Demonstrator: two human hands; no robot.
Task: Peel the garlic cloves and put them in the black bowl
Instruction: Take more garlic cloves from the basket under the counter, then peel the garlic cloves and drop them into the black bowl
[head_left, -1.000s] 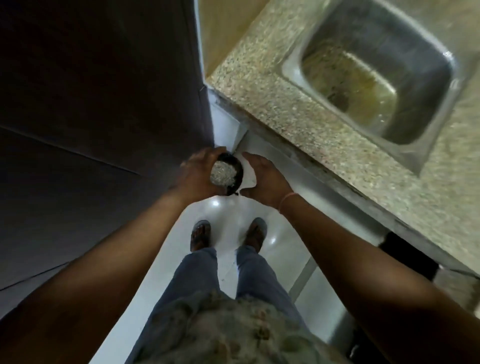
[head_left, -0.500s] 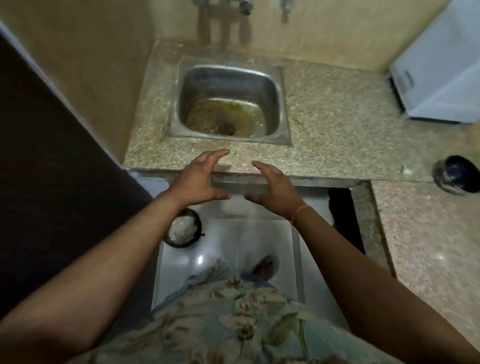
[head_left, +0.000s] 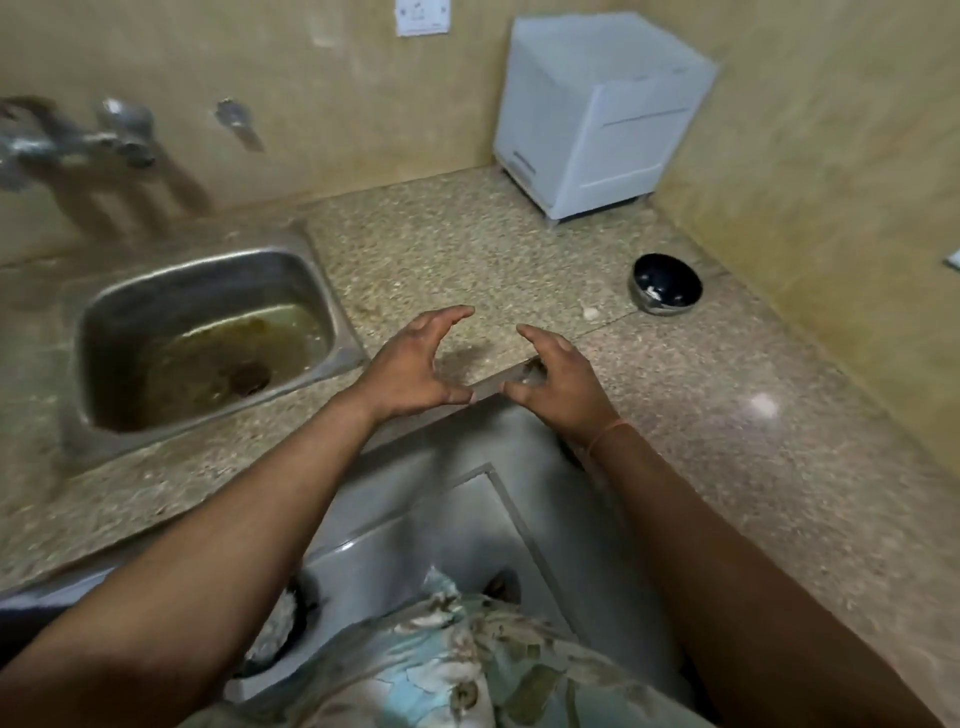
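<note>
The black bowl (head_left: 667, 285) stands on the speckled counter (head_left: 457, 249) at the far right, with a few pale pieces inside. One pale garlic clove (head_left: 590, 313) lies on the counter just left of it. My left hand (head_left: 415, 364) and my right hand (head_left: 558, 379) hover side by side over the counter's front edge, fingers spread and curved, holding nothing. Both hands are well short of the bowl. A second dark bowl (head_left: 283, 623) with pale scraps sits low on the floor by my left forearm, partly hidden.
A steel sink (head_left: 93, 332) with murky water is set into the counter at left, with taps (head_left: 124, 130) on the wall above. A white box-like appliance (head_left: 597, 119) stands in the back corner. Walls close the counter at the back and right.
A second ago my hands held the scrap-filled bowl low near the floor; it now rests on the floor. My empty hands have risen over the counter edge, and the view has swung right.
</note>
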